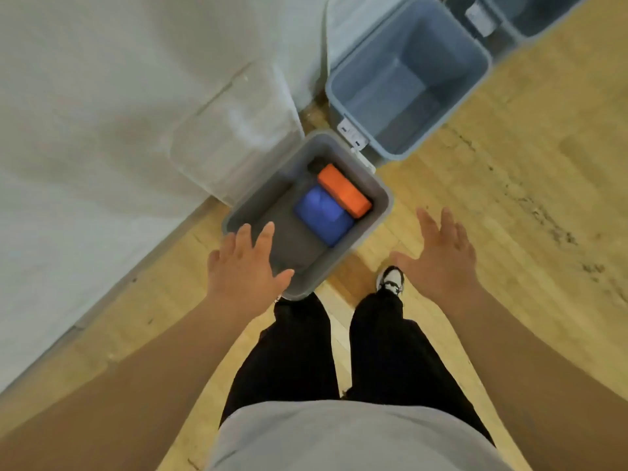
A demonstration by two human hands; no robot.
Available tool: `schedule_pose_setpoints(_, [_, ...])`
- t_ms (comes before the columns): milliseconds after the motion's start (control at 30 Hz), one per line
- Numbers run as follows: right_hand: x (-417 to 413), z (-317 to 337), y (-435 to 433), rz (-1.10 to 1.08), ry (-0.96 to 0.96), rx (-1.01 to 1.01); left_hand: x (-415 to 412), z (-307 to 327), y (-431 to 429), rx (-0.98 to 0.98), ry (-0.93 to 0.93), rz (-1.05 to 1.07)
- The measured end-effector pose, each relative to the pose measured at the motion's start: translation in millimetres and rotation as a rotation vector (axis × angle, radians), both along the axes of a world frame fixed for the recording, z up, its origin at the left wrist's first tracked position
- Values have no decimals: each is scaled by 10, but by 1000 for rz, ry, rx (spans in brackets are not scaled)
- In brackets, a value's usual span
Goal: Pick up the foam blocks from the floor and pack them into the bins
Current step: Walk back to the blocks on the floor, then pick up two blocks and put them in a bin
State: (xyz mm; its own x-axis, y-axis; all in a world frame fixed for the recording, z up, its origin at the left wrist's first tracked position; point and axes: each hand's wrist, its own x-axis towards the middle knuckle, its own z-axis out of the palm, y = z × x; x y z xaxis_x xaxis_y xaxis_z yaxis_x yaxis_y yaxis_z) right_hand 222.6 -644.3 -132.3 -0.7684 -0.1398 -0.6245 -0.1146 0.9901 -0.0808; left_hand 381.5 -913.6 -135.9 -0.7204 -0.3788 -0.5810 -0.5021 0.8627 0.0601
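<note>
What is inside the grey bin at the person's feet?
The grey bin holds an orange foam block and a blue foam block, side by side. The left hand hides the bin's near corner, and whatever lies under the blocks cannot be seen.

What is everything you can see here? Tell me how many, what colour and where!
Foam blocks: 2, an orange block and a blue block, side by side inside the grey bin.
Grey bin: 1, grey, on the floor by the wall.
Blue-grey bins: 2, the near blue-grey bin just beyond the grey bin with nothing seen inside, the far blue-grey bin cut off at the top edge.
Floor: 1, light wood.
Wall: 1, whitish, on the left.
Shoe: 1, white and black, on the floor.
Trousers: 1, black.
Shirt: 1, grey.
Hands: 2, left hand over the grey bin's near corner, right hand over the floor, fingers spread, holding nothing.
</note>
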Motion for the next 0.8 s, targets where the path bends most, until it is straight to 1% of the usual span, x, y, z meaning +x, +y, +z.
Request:
schedule_pose_setpoints(100, [364, 471, 351, -116, -1, -9, 25, 539, 53, -77, 51, -187])
schedule_pose_setpoints(200, [674, 785, 818, -194, 2, -49, -45, 932, 285, -141, 109, -276])
schedule_pose_setpoints(300, [955, 995, 1427, -235, 25, -83, -92, 1184, 811, -188, 144, -337])
schedule_pose_setpoints(400, [1276, 1108, 2201, -309, 55, -108, -58, 1276, 1624, -177, 197, -420])
schedule_pose_setpoints(500, [1707, 1240, 3144, -374, 50, -65, 55, 1334, 2641, -129, 210, -525])
schedule_pose_setpoints(667, [2465, 1577, 4552, -623, 113, -27, 61, 1476, 4225, -32, 206, -751])
schedule_pose_setpoints(800, [2956, 1746, 5306, -835, 179, -15, -54, 1701, 5245, 25, 217, -970])
